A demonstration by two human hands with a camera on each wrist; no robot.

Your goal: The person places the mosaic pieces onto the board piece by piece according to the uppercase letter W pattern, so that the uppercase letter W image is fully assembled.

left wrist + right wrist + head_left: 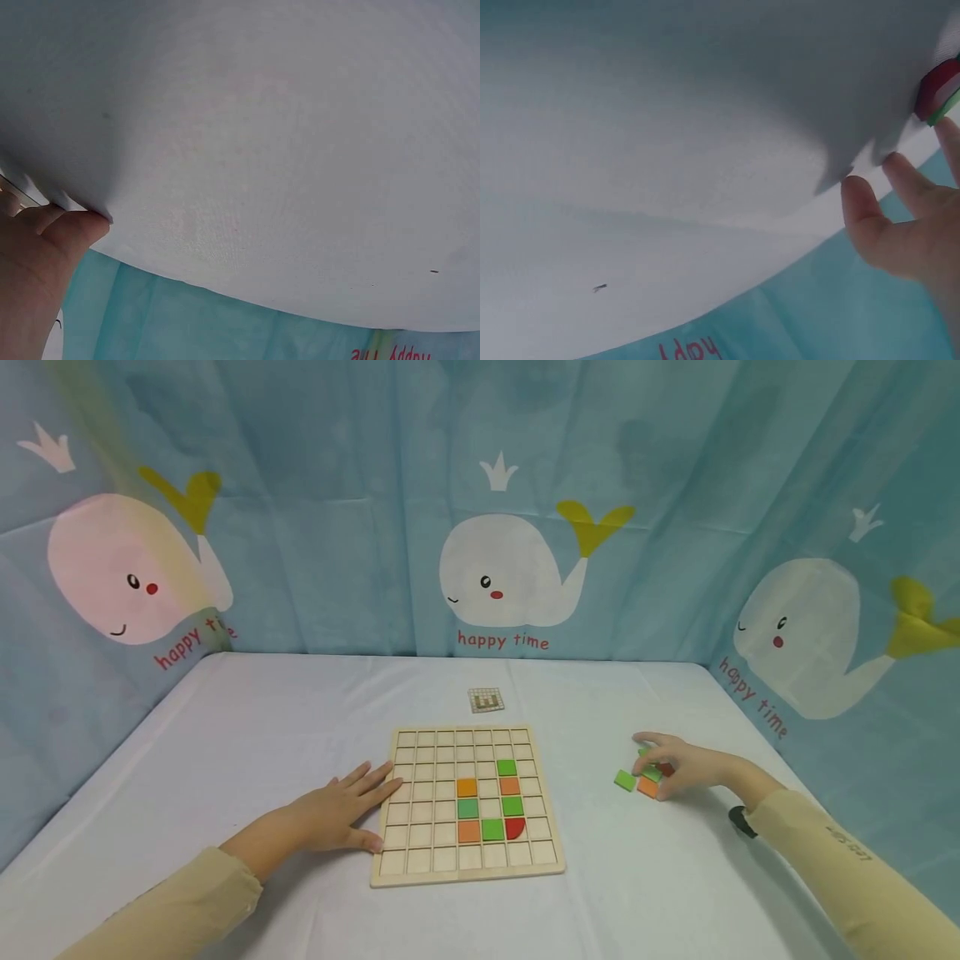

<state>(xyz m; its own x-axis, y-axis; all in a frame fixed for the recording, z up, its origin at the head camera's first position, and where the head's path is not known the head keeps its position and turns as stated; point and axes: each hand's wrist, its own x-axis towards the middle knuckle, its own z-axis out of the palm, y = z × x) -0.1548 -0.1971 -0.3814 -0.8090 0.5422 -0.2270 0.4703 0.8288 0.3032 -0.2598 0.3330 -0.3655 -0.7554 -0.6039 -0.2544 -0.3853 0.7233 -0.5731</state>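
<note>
A wooden grid board lies on the white table with several coloured tiles in its cells, among them a green tile, an orange tile and a red rounded tile. My left hand rests with spread, straight fingers on the board's left edge. To the right of the board, my right hand reaches over a small pile of loose tiles, its fingertips at them. In that pile are a green tile, an orange tile and a red tile, partly hidden by the fingers.
A small pattern card lies behind the board. Beside the right sleeve is a dark object, partly covered. Blue curtains printed with whales stand around the back and sides of the table.
</note>
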